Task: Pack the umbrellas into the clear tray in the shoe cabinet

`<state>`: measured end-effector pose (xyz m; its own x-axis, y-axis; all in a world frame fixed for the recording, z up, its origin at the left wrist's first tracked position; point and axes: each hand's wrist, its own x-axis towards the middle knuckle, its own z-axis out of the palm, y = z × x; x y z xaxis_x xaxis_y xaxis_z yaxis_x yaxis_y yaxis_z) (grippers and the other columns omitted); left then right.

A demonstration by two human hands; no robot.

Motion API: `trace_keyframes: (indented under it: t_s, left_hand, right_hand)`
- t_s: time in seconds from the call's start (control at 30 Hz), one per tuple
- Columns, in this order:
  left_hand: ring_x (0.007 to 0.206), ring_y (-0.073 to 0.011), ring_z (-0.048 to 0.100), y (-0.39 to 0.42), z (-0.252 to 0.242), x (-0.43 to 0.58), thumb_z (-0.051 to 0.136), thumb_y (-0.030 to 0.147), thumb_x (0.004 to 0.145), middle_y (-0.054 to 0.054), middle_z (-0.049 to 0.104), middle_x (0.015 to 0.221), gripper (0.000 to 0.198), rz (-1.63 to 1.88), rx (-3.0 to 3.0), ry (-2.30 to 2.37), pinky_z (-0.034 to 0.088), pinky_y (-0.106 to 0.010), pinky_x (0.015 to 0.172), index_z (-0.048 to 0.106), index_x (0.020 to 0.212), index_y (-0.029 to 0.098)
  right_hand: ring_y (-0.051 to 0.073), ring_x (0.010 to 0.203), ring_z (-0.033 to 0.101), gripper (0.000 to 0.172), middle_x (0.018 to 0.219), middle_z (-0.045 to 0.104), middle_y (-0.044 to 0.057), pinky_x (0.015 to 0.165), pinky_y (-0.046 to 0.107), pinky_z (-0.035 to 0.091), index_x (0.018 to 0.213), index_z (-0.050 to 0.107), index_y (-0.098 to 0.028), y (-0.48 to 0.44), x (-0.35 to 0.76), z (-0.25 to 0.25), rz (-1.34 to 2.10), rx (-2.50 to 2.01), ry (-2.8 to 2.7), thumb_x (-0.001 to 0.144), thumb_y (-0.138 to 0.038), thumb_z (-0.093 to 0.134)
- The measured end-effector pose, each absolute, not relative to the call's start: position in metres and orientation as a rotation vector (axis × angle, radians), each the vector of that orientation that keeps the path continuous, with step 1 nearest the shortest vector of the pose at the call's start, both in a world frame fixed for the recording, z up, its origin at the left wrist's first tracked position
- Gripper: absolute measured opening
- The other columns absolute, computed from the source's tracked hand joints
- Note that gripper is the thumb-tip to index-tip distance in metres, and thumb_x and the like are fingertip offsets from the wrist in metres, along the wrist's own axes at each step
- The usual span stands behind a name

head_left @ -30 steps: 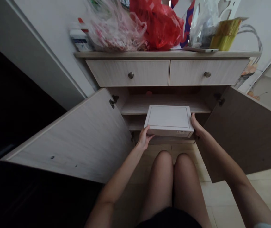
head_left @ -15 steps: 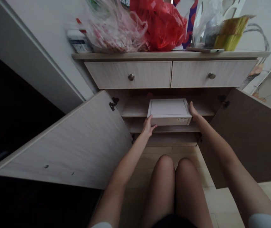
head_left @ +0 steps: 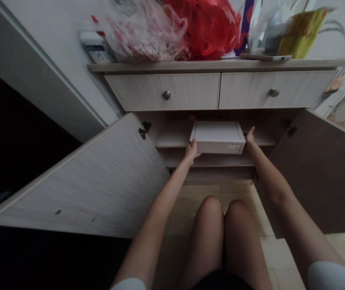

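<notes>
A white shoebox-like box, with a small label on its front right, is partly over the upper shelf of the cabinet, its front end sticking out. My left hand grips its front left corner, thumb up on the side and fingers underneath. At the right side, my right hand presses against the box; its thumb points up and its other fingers are mostly hidden behind the box edge. The box lies roughly level between both hands.
The left door and right door both stand wide apart. Two drawers with round knobs are closed above. On top sit a red plastic bag, a clear bag, a white bottle and a yellow container.
Both hands have moved the box slightly inward, toward the cabinet's upper shelf. The view has shifted a little, and more of the right thumb shows.
</notes>
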<state>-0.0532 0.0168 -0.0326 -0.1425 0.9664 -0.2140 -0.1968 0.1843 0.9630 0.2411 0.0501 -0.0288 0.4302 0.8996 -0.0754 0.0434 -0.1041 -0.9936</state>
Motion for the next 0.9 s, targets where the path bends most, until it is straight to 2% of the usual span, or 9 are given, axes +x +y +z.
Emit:
trace_keyframes:
  t_s: [0.07, 0.13, 0.23, 0.3, 0.37, 0.6, 0.9]
  left_hand:
    - [0.126, -0.0336, 0.055, 0.014, -0.035, -0.059, 0.071, 0.054, 0.08, -0.018, 0.056, 0.136, 0.049, 1.277, 0.904, 1.315, 0.056, -0.034, 0.084, 0.065, 0.112, 0.018]
    - [0.134, -0.0318, 0.047, 0.009, -0.038, -0.065, 0.075, 0.043, 0.079, -0.017, 0.059, 0.132, 0.035, 1.378, 1.005, 1.39, 0.052, -0.032, 0.093, 0.067, 0.102, 0.018]
    - [0.142, -0.0261, 0.039, 0.002, -0.043, -0.071, 0.077, 0.028, 0.077, -0.012, 0.059, 0.135, 0.021, 1.573, 1.162, 1.417, 0.045, -0.03, 0.103, 0.069, 0.096, 0.021]
    - [0.14, -0.0252, 0.041, 0.0, -0.046, -0.071, 0.076, 0.023, 0.076, -0.01, 0.06, 0.135, 0.019, 1.63, 1.166, 1.372, 0.044, -0.031, 0.105, 0.071, 0.094, 0.023]
    - [0.137, -0.0262, 0.045, 0.001, -0.051, -0.068, 0.075, 0.023, 0.077, -0.011, 0.063, 0.132, 0.017, 1.627, 1.123, 1.365, 0.044, -0.033, 0.103, 0.073, 0.094, 0.022]
    - [0.121, -0.028, 0.06, 0.022, -0.058, -0.063, 0.073, 0.03, 0.082, -0.013, 0.071, 0.119, 0.026, 1.536, 1.243, 1.575, 0.045, -0.034, 0.101, 0.075, 0.105, 0.019]
    - [0.106, -0.0296, 0.069, 0.063, -0.053, -0.06, 0.07, 0.026, 0.085, -0.02, 0.073, 0.11, 0.027, 1.477, 1.603, 1.76, 0.05, -0.035, 0.094, 0.075, 0.105, 0.009]
  right_hand:
    - [0.03, 0.108, 0.066, 0.097, 0.123, 0.064, 0.018, 0.09, 0.052, 0.052, 0.138, 0.053, -0.017, 0.035, 0.241, -0.04, 0.943, -1.522, -0.753, 0.089, -0.071, -0.011]
    - [0.027, 0.111, 0.065, 0.091, 0.128, 0.063, 0.015, 0.091, 0.047, 0.052, 0.135, 0.055, -0.021, 0.014, 0.239, -0.053, 0.857, -1.456, -0.748, 0.09, -0.072, -0.005]
    - [0.022, 0.119, 0.059, 0.068, 0.131, 0.061, 0.012, 0.101, 0.041, 0.046, 0.126, 0.061, -0.021, -0.02, 0.233, -0.073, 0.498, -1.362, -0.915, 0.092, -0.068, 0.025]
    - [0.023, 0.119, 0.057, 0.056, 0.126, 0.065, 0.012, 0.105, 0.04, 0.042, 0.119, 0.065, -0.02, -0.037, 0.227, -0.082, 0.335, -1.353, -1.061, 0.086, -0.062, 0.048]
    - [0.024, 0.115, 0.059, 0.051, 0.119, 0.068, 0.012, 0.106, 0.041, 0.041, 0.113, 0.068, -0.019, -0.046, 0.221, -0.085, 0.263, -1.392, -1.12, 0.081, -0.057, 0.058]
    - [0.025, 0.095, 0.066, 0.05, 0.106, 0.072, 0.013, 0.095, 0.039, 0.048, 0.109, 0.07, -0.016, -0.027, 0.219, -0.074, 0.251, -1.478, -1.126, 0.085, -0.055, 0.052]
    - [0.028, 0.087, 0.067, 0.049, 0.098, 0.072, 0.019, 0.082, 0.038, 0.049, 0.105, 0.069, -0.01, 0.019, 0.226, -0.067, 0.072, -1.605, -1.262, 0.09, -0.049, 0.044]
